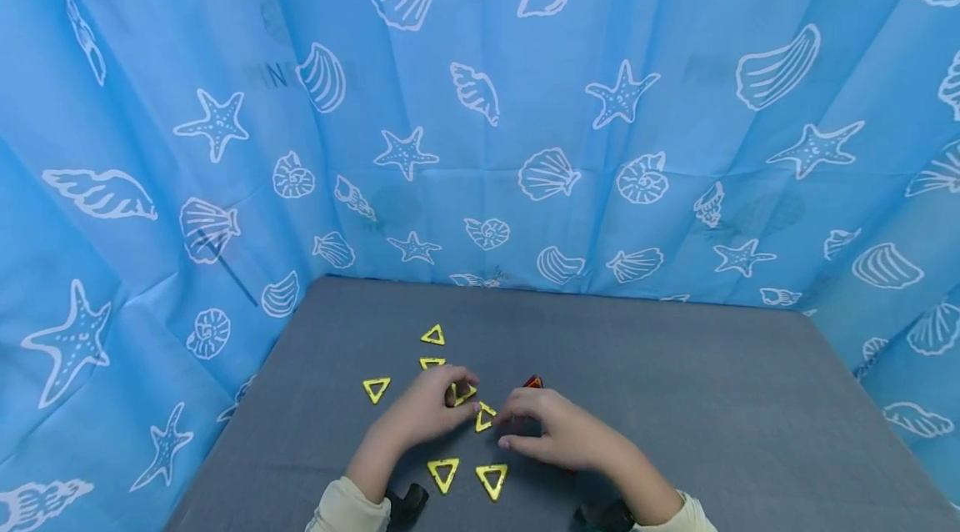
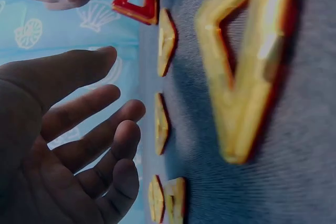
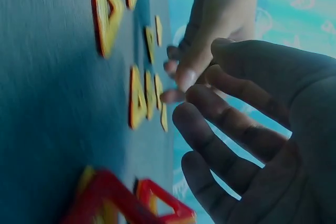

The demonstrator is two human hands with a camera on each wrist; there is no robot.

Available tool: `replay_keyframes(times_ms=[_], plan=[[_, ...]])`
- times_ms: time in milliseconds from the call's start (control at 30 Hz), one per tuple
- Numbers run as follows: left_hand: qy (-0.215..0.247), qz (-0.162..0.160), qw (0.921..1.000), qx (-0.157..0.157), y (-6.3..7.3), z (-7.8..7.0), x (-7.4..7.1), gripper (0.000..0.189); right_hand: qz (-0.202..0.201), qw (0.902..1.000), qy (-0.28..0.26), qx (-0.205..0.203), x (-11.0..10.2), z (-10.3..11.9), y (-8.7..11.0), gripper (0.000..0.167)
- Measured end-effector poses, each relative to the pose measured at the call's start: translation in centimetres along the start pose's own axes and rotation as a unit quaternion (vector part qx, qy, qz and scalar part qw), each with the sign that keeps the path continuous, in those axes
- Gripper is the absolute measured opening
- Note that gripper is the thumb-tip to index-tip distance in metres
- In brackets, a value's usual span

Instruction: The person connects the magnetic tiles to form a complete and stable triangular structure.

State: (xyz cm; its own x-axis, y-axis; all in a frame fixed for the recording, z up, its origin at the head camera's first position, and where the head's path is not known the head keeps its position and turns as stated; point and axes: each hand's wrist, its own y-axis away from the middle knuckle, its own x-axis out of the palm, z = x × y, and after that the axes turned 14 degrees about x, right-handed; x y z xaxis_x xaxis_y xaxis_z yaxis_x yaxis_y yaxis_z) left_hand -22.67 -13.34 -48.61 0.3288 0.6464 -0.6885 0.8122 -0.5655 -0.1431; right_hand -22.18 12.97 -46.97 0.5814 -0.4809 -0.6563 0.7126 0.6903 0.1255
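Over the grey table, my left hand (image 1: 429, 409) hovers with loosely bent fingers and a gap between thumb and fingertips. Just beyond it lies a yellow triangular frame tile (image 1: 467, 395), partly hidden by the fingers. Another yellow triangle tile (image 1: 485, 406) lies between the two hands. My right hand (image 1: 564, 432) is held above the table too, fingers relaxed; its wrist view shows nothing in the grasp. Beside it are red triangle tiles, one peeking out behind the knuckles (image 1: 533, 381); in the right wrist view a red tile (image 3: 170, 199) stands raised off the table.
Two yellow triangles (image 1: 443, 474) (image 1: 492, 480) lie nearer the front edge. To the left and behind are more yellow triangles (image 1: 377, 388) (image 1: 432, 335). A blue shell-print curtain (image 1: 487, 148) hangs around the grey tabletop (image 1: 675, 382).
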Motion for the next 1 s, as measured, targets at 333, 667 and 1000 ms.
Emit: replay_keyframes(times_ms=[333,667,1000], plan=[[-0.021,0.019,0.9996,-0.003,0.3,0.3,1.0,0.031,0.091,0.995,-0.021,0.035,2.8,0.6,-0.4,0.025],[-0.037,0.042,0.9983,-0.016,0.3,0.0,1.6,0.033,0.114,0.9924,0.005,0.047,3.4,0.5,-0.5,0.034],[-0.045,0.059,0.9968,-0.028,0.1,-0.4,1.6,0.034,0.115,0.9913,0.014,0.062,2.9,0.7,-0.7,0.035]])
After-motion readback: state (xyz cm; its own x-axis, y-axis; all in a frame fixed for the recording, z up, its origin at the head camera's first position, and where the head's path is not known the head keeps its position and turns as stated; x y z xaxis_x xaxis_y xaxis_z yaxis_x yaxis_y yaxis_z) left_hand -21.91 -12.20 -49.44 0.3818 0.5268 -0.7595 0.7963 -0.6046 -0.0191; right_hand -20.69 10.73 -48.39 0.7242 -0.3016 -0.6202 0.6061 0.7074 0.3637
